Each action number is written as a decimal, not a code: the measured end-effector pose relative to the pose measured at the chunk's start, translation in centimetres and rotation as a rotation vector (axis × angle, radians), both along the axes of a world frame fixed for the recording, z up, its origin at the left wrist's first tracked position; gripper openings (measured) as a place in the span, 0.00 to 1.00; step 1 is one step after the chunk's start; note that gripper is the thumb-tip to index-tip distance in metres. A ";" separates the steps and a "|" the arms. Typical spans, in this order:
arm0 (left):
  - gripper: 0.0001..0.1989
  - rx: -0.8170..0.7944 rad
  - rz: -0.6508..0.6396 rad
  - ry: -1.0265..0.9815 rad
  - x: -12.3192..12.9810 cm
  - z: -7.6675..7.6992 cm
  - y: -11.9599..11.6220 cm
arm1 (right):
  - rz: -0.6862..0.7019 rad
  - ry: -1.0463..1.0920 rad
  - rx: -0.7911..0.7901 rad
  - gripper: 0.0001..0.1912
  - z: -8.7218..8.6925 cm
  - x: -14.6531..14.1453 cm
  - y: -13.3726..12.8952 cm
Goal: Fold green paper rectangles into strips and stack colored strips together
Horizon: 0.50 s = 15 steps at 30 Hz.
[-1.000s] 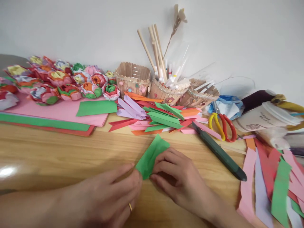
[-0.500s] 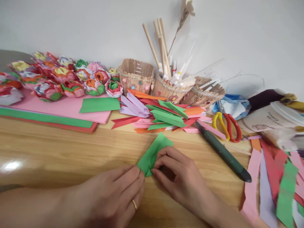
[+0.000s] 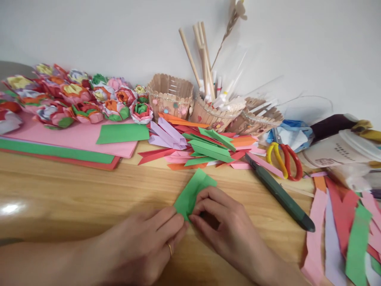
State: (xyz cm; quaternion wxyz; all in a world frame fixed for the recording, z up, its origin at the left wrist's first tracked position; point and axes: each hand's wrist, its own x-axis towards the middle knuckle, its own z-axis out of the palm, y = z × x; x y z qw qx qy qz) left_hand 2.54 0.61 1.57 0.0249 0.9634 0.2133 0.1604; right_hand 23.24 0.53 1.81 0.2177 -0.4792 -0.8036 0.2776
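A small piece of green paper point(image 3: 190, 192) lies slanted on the wooden table, its lower end between my two hands. My left hand point(image 3: 149, 242), with a gold ring on one finger, is closed on the paper's lower left corner. On the right edge, my right hand point(image 3: 226, 216) pinches the paper between thumb and fingers, where it looks creased. The fingertips hide the bottom corner. Just beyond the paper is a pile of folded paper strips point(image 3: 208, 149) in green, red, lilac, pink and orange.
A dark green utility knife point(image 3: 281, 192) and scissors point(image 3: 287, 161) lie to the right. Paper strips point(image 3: 317, 230) hang at the far right. Folded paper flowers point(image 3: 76, 93) sit on coloured sheets point(image 3: 74, 137) at left. Decorated wooden baskets point(image 3: 169, 95) stand along the wall; a cup point(image 3: 339, 149) lies tipped.
My left fingers have shifted slightly right along the paper's lower end, closer to my right fingertips. My right hand keeps its pinch. The view has turned a little.
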 end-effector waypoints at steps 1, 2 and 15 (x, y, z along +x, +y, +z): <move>0.15 0.008 0.003 0.004 0.1 0.0 0.0 | -0.002 -0.007 -0.002 0.05 0.0 0.0 0.0; 0.15 0.022 0.008 -0.004 0.1 0.0 0.0 | -0.002 -0.017 -0.006 0.05 0.0 0.0 0.0; 0.15 0.329 0.069 -0.056 -0.5 -1.2 0.7 | 0.379 -0.173 0.137 0.10 2.1 1.1 0.3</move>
